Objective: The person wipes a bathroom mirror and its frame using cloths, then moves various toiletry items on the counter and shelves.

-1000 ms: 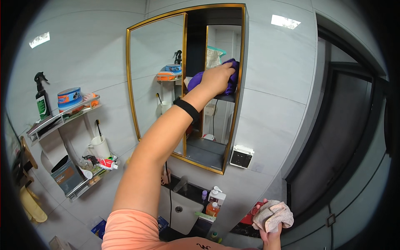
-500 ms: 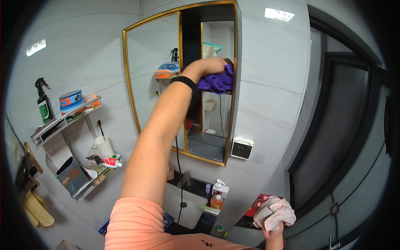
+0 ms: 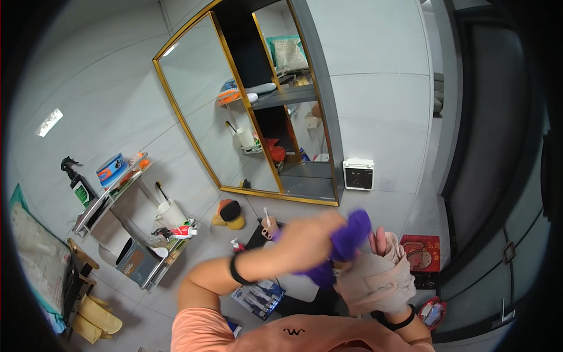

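Observation:
My left hand point(image 3: 314, 237), blurred by motion and with a black band at the wrist, grips a purple cloth point(image 3: 350, 234). Part of that cloth hangs below the hand, in front of the sink area. Beside it my right hand point(image 3: 382, 242) holds a crumpled pale beige cloth point(image 3: 378, 281), its fingertips showing above the folds. The two cloths meet or overlap; whether they touch I cannot tell. Above stands a gold-framed mirror cabinet point(image 3: 193, 100), whose grey shelf point(image 3: 287, 97) bears a long pale object.
On the left wall a rack point(image 3: 132, 190) carries a spray bottle point(image 3: 82, 190), blue tins and a white mug point(image 3: 170, 213). Yellow gloves point(image 3: 97, 317) hang lower left. A pink cup point(image 3: 268, 226) stands near the sink. Right are a socket point(image 3: 358, 174) and dark door point(image 3: 495, 117).
My left hand has come down from the cabinet shelf with the purple cloth, to the beige cloth. My right hand has risen and moved slightly left. The view has tilted.

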`<control>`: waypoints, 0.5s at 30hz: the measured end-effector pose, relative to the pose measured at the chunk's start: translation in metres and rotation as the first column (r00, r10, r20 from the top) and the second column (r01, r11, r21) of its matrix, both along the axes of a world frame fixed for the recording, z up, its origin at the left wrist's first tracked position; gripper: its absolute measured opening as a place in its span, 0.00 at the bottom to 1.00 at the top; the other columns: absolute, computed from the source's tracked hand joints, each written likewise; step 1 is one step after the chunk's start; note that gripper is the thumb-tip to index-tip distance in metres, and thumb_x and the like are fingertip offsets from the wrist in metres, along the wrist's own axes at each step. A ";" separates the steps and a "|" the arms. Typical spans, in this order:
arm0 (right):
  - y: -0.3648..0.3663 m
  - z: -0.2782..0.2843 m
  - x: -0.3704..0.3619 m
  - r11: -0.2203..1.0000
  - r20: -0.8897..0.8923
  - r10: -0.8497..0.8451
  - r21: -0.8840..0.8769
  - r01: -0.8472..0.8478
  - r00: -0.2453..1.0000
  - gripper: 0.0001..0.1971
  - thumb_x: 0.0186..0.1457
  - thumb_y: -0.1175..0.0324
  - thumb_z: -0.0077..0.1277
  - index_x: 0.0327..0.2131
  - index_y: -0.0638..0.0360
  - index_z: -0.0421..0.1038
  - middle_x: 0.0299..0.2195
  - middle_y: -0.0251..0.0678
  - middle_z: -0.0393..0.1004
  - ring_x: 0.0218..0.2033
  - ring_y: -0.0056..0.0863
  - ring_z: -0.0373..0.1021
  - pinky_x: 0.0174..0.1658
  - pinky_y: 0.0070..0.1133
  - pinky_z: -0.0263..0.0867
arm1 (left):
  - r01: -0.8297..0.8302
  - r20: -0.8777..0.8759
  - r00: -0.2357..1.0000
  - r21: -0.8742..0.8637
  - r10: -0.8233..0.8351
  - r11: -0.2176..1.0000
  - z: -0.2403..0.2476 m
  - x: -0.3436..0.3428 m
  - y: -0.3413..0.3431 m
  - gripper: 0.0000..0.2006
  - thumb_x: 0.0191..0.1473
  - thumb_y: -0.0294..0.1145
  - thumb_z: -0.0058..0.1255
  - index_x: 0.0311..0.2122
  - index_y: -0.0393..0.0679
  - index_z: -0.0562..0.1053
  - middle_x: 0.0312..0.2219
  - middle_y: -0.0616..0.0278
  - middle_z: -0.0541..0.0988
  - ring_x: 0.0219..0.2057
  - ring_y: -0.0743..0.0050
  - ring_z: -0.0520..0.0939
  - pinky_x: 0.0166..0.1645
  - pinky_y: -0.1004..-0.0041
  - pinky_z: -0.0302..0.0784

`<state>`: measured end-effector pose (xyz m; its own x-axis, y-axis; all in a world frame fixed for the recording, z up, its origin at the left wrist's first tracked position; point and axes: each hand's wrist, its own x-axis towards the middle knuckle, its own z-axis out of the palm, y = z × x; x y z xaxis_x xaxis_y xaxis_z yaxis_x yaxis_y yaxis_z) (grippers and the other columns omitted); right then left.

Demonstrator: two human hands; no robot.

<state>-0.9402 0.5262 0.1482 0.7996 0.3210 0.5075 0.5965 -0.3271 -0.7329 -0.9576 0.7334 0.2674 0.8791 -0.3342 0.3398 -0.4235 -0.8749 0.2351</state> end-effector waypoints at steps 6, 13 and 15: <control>0.016 0.000 0.012 0.568 -0.382 0.502 0.822 0.038 0.776 0.33 0.53 0.54 0.59 0.60 0.54 0.63 0.51 0.40 0.70 0.50 0.40 0.71 0.56 0.34 0.64 | 0.319 -0.252 0.867 -0.382 -0.430 0.867 -0.064 -0.006 -0.007 0.38 0.49 0.23 0.59 0.64 0.38 0.56 0.59 0.36 0.59 0.59 0.36 0.68 0.57 0.57 0.70; 0.015 -0.057 0.035 0.878 -0.083 0.411 0.303 -0.370 0.908 0.27 0.52 0.55 0.61 0.54 0.52 0.71 0.53 0.39 0.72 0.55 0.41 0.69 0.61 0.37 0.61 | 0.402 0.103 0.905 0.105 -0.412 0.909 -0.013 -0.008 -0.027 0.36 0.45 0.39 0.69 0.61 0.53 0.69 0.65 0.43 0.55 0.65 0.38 0.60 0.63 0.53 0.64; 0.006 -0.066 0.028 0.897 -0.059 0.418 0.183 -0.402 0.907 0.30 0.51 0.55 0.62 0.56 0.52 0.69 0.55 0.40 0.70 0.58 0.43 0.66 0.62 0.37 0.61 | 0.531 -0.113 0.847 0.194 -0.519 0.825 -0.033 0.002 -0.035 0.33 0.43 0.44 0.69 0.58 0.59 0.73 0.64 0.45 0.60 0.66 0.38 0.60 0.63 0.54 0.65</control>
<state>-0.9123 0.5321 0.0818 0.6616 0.5500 0.5096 0.5774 0.0599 -0.8143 -0.9557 0.6987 0.2347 0.5646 -0.8083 0.1673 -0.8254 -0.5543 0.1071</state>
